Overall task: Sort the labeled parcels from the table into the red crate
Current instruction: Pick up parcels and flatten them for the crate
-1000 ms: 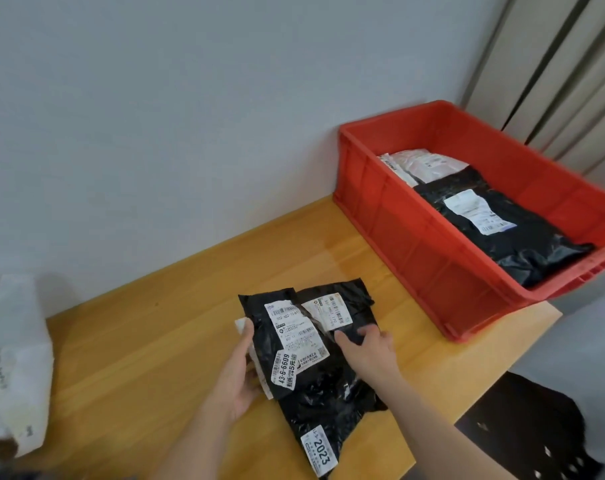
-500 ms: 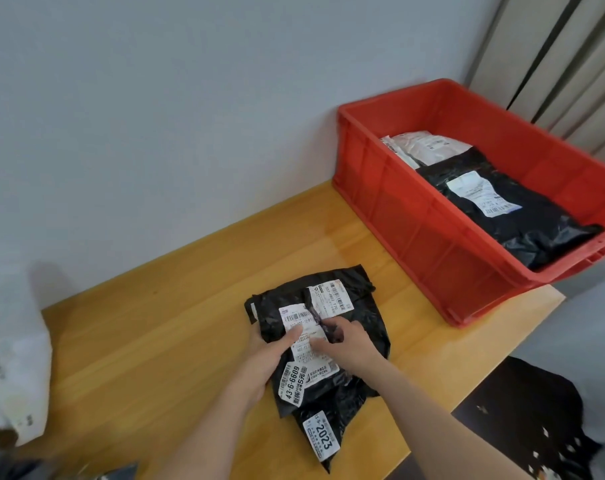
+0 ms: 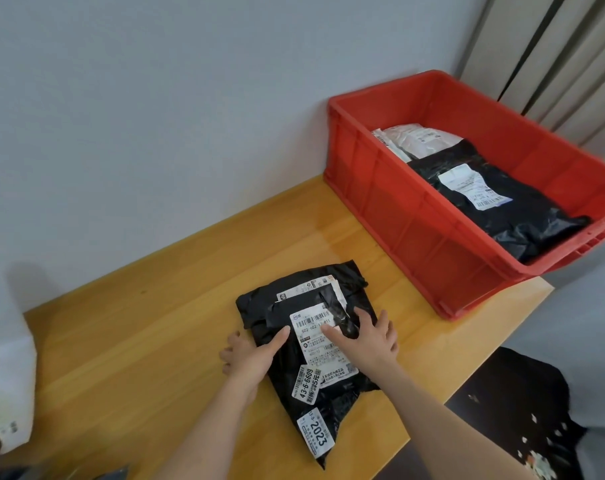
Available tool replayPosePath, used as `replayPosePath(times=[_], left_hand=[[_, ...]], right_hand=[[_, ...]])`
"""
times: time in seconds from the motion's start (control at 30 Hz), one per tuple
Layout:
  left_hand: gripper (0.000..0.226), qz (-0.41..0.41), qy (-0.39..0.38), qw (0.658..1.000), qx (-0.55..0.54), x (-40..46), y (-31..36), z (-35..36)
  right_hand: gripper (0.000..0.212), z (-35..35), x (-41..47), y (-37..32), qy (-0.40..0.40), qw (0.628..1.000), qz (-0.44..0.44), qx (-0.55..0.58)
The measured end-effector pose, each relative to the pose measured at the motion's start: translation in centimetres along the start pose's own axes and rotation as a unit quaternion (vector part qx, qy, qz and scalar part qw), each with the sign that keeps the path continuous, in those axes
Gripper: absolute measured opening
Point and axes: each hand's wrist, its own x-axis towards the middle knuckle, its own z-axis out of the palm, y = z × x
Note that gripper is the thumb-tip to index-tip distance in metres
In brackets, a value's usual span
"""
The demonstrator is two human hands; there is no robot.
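Observation:
Two black plastic parcels lie stacked on the wooden table (image 3: pixel 155 306). The top parcel (image 3: pixel 332 393) shows several white labels. The lower parcel (image 3: pixel 329 277) peeks out at the far end with its own label. My left hand (image 3: pixel 249 353) holds the top parcel's left edge, thumb on top. My right hand (image 3: pixel 368 337) rests flat on it with fingers spread, index finger on the big label. The red crate (image 3: pixel 398 216) stands at the table's right end. It holds a black labeled parcel (image 3: pixel 523 216) and a white parcel (image 3: pixel 415 138).
A white bag (image 3: pixel 6 358) sits at the table's left end. The table's front right edge runs just right of my right arm, with a dark patterned cloth (image 3: pixel 523 417) below it. A grey wall backs the table.
The two parcels, side by side a second ago, now lie one on the other. My right hand went from pinching at the label to lying flat on the top parcel.

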Motion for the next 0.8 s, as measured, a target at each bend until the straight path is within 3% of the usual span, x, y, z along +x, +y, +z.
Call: replayPosePath(times=[0.1,0.17,0.3,0.4,0.57,0.67,0.8], left_hand=[[0.122,-0.039,-0.057,0.991,-0.118,0.8,-0.4,0.2],[0.121,-0.06,-0.11,0.974,-0.188,0.8,-0.5,0.4],[0.067,-0.061,-0.191,0.957,-0.211,-0.1,0.0,0.7],[0.051,-0.047,-0.218,0.944,-0.245,-1.0,1.0,0.1],[0.036,0.005,-0.276,0.919,-0.282,-3.9,4.1,-1.8],[0.036,0.044,-0.302,0.911,-0.276,-5.8,6.7,-2.6],[0.041,0.095,-0.314,0.904,-0.275,-8.0,10.6,-3.1]], right_hand=[[0.106,-0.3,0.4,0.8,-0.076,0.993,0.042,0.083],[0.094,0.0,0.4,1.1,-0.094,0.988,0.046,0.11],[0.063,-0.2,-0.2,0.6,-0.116,0.968,0.021,0.222],[0.033,-1.5,-0.6,-0.4,-0.116,0.962,-0.013,0.248],[0.049,-4.0,-1.9,-3.0,-0.097,0.961,-0.058,0.254],[0.037,-6.6,-3.1,-4.4,-0.076,0.959,-0.091,0.259],[0.052,-10.3,-4.1,-6.5,-0.03,0.956,-0.129,0.261]])
